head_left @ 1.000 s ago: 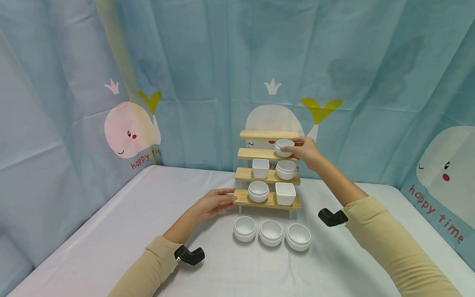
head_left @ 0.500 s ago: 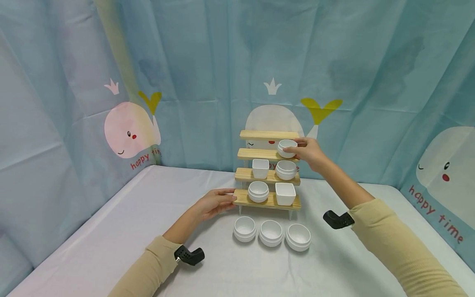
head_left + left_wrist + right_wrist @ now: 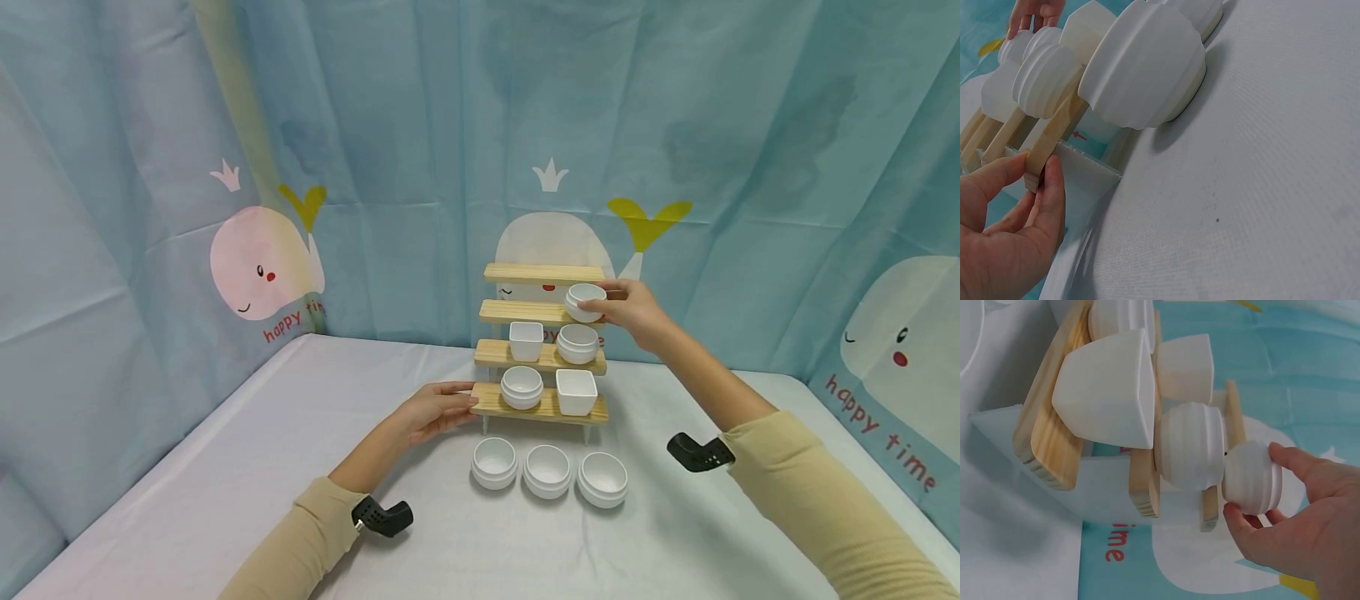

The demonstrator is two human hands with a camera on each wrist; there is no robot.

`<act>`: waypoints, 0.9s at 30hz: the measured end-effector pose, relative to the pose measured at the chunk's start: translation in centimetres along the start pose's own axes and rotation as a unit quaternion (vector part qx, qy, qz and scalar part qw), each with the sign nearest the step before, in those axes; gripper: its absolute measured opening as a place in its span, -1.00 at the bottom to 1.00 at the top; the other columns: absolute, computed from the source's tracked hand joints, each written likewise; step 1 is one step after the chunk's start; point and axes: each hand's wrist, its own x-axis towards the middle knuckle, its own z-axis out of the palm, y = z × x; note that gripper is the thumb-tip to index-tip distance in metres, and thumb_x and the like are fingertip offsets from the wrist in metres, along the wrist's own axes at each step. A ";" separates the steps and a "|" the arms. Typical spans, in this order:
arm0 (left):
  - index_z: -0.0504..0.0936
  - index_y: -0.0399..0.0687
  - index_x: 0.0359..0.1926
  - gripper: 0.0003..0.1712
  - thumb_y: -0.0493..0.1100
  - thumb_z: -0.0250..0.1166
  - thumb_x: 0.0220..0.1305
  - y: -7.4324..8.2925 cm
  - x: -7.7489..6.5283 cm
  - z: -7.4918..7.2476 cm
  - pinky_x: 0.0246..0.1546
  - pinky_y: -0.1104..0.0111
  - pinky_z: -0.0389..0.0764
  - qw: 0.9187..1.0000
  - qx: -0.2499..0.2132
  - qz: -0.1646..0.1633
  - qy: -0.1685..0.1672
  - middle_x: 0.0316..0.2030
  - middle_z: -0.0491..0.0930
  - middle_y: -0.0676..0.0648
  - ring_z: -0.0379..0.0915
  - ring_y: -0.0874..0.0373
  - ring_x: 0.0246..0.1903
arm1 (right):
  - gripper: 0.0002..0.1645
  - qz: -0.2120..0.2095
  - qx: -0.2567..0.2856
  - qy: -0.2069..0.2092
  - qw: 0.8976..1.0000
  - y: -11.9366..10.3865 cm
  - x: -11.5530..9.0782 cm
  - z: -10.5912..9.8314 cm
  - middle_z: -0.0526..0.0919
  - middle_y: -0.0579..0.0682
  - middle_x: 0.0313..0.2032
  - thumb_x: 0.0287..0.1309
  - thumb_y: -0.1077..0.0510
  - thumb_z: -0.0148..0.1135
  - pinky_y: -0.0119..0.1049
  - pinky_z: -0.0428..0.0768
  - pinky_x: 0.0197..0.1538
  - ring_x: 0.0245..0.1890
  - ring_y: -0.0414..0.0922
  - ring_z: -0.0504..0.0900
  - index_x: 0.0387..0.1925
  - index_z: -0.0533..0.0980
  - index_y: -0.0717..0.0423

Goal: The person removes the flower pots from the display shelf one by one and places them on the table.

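Observation:
My right hand (image 3: 641, 315) grips a white round ribbed bowl (image 3: 583, 298) at the right end of the third tier of a stepped wooden stand (image 3: 510, 310). In the right wrist view, thumb and fingers hold opposite sides of that bowl (image 3: 1249, 476). My left hand (image 3: 433, 411) pinches the left end of the stand's lowest board (image 3: 1044, 150). On the second tier are a square cup (image 3: 527, 342) and a round bowl (image 3: 578, 344). The lowest tier carries a round bowl (image 3: 522, 387) on the left and a square cup (image 3: 577, 392) on the right.
Three white round bowls (image 3: 547, 472) stand in a row on the white tablecloth (image 3: 300, 433) before the stand. The top board (image 3: 543, 272) is close to a blue curtain (image 3: 390, 167) with whale prints.
My right hand has shifted slightly right along the third tier with the round bowl, now nearer the board's right end. The left hand stays on the lowest board.

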 end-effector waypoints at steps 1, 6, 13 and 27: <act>0.17 -0.52 0.55 -0.34 -0.43 0.15 0.55 0.0 0.0 0.0 0.06 0.42 0.77 1.000 -0.001 0.000 -0.001 0.13 0.53 -0.30 0.67 0.18 -0.11 | -0.16 -0.003 0.001 -0.001 1.000 0.0 -0.1 -0.1 0.35 0.37 0.42 0.44 0.16 0.33 0.00 0.49 0.52 0.34 0.20 0.47 0.54 0.19 0.41; 0.17 -0.52 0.55 -0.34 -0.43 0.15 0.55 0.0 0.1 0.0 0.06 0.42 0.77 1.000 -0.002 -0.003 0.000 0.16 0.52 -0.32 0.67 0.18 -0.10 | -0.17 -0.010 0.005 -0.003 1.000 0.1 -0.7 -0.4 0.35 0.36 0.43 0.43 0.16 0.34 0.01 0.47 0.53 0.32 0.17 0.46 0.53 0.21 0.40; 0.20 -0.50 0.54 -0.35 -0.43 0.16 0.54 0.0 0.0 0.0 0.03 0.43 0.78 1.000 0.000 -0.006 0.008 0.16 0.53 -0.33 0.66 0.18 -0.11 | -0.11 -0.014 0.000 -0.013 1.000 0.1 -1.5 -0.9 0.30 0.34 0.48 0.44 0.15 0.34 0.00 0.44 0.55 0.42 0.21 0.39 0.59 0.14 0.36; 0.19 -0.52 0.54 -0.34 -0.44 0.16 0.54 0.0 0.0 0.0 0.05 0.43 0.77 1.000 0.000 -0.005 0.006 0.15 0.53 -0.33 0.67 0.18 -0.12 | -0.15 -0.023 -0.028 -0.023 0.999 0.3 -3.7 -1.7 0.35 0.30 0.43 0.43 0.11 0.35 -0.02 0.49 0.51 0.26 0.06 0.51 0.55 0.21 0.36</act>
